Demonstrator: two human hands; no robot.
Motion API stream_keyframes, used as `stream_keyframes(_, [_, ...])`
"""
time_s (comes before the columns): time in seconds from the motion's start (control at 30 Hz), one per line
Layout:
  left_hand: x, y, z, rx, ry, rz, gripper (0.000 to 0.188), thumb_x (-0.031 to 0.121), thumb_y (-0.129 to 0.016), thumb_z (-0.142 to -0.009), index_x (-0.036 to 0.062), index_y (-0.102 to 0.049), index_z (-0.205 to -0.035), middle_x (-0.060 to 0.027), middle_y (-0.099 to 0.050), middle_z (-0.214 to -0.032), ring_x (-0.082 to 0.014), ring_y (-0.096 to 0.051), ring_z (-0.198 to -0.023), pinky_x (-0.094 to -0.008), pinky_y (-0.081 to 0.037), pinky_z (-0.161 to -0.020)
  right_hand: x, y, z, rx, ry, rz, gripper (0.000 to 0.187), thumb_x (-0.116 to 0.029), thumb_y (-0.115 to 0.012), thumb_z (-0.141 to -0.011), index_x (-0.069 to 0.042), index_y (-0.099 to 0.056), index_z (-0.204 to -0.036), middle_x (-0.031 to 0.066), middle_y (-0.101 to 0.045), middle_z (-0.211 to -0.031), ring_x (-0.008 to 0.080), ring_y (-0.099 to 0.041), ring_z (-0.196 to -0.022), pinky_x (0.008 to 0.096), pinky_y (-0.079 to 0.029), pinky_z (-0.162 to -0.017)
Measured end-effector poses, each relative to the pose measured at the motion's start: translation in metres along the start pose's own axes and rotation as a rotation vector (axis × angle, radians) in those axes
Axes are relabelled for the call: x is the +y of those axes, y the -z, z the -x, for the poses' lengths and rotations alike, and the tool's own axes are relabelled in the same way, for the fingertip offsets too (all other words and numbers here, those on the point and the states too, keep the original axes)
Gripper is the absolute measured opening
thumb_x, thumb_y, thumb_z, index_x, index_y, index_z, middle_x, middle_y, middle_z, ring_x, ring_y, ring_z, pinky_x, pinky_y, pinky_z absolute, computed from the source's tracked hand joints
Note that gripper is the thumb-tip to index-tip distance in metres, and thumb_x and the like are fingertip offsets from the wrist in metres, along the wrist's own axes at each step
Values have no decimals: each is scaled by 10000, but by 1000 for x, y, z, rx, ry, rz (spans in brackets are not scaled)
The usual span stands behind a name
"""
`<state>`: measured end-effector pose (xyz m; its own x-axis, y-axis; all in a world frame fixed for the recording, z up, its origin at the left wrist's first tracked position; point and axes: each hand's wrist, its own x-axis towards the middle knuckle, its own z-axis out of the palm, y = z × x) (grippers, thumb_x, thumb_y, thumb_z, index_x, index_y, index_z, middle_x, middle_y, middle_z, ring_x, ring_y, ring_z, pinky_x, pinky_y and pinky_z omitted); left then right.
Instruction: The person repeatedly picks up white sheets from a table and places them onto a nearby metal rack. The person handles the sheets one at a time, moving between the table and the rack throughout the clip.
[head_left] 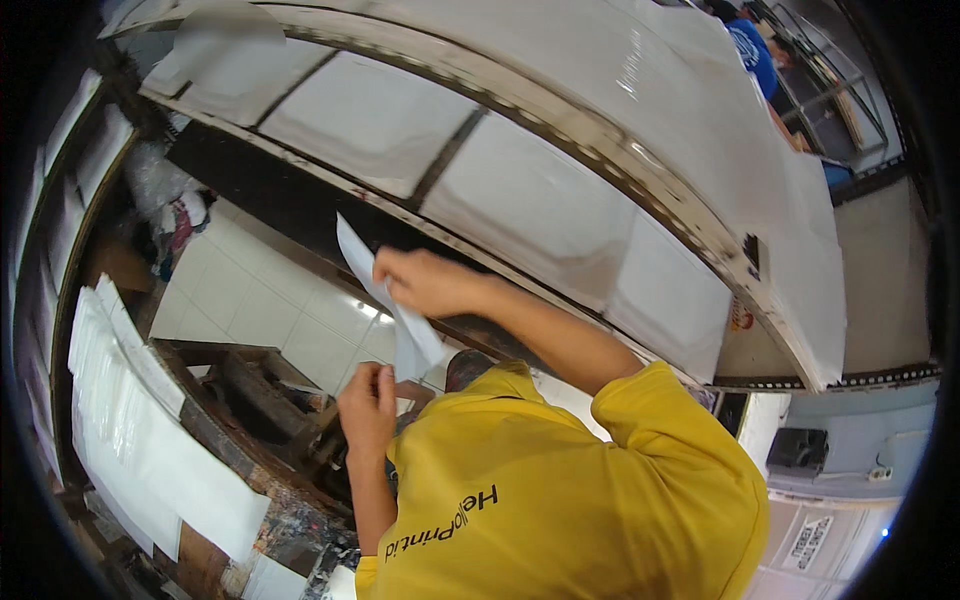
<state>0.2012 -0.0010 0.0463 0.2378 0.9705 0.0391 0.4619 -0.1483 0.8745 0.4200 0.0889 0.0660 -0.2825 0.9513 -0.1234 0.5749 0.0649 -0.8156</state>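
Note:
A thin white sheet (pixel 402 322), bent along its length and seen nearly edge-on, hangs in front of my chest. My right hand (pixel 425 281) pinches it near its upper middle, with the fingers curled over its edge. Close to the sheet's lower end is my left hand (pixel 368 405). Its fingers are curled in and closed, and I cannot make out whether anything is between them. Both arms come out of yellow short sleeves.
A rack with white panels (pixel 365 120) runs across the front and right. Plastic-wrapped white sheets (pixel 140 430) lie at the left, beside a paint-stained wooden stand (pixel 250 400). Pale floor tiles (pixel 270 295) show between. A person in blue (pixel 752 55) is at the far right.

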Motion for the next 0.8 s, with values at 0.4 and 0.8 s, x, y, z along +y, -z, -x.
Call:
stream_keyframes(0.4, [-118, -141, 129, -10, 479, -35, 251, 195, -596, -951, -44, -595, -873, -139, -598, -664, -232, -592, -577, -367, -471, -577, 179, 321, 272, 777, -420, -89, 232, -217, -616, -941, -107, -531, -1127, 11, -621, -860, 87, -517, -699, 270, -418, -591])
stream_keyframes(0.8, [-225, -252, 381, 248, 1395, 552, 179, 196, -522, -973, 85, -470, -842, -37, -474, -599, -132, -488, -499, -299, -376, -444, 360, 417, 508, 1151, -957, -58, 144, -169, -641, -913, -88, -593, -1022, 16, -569, -747, 91, -458, -529, 252, -328, -426])
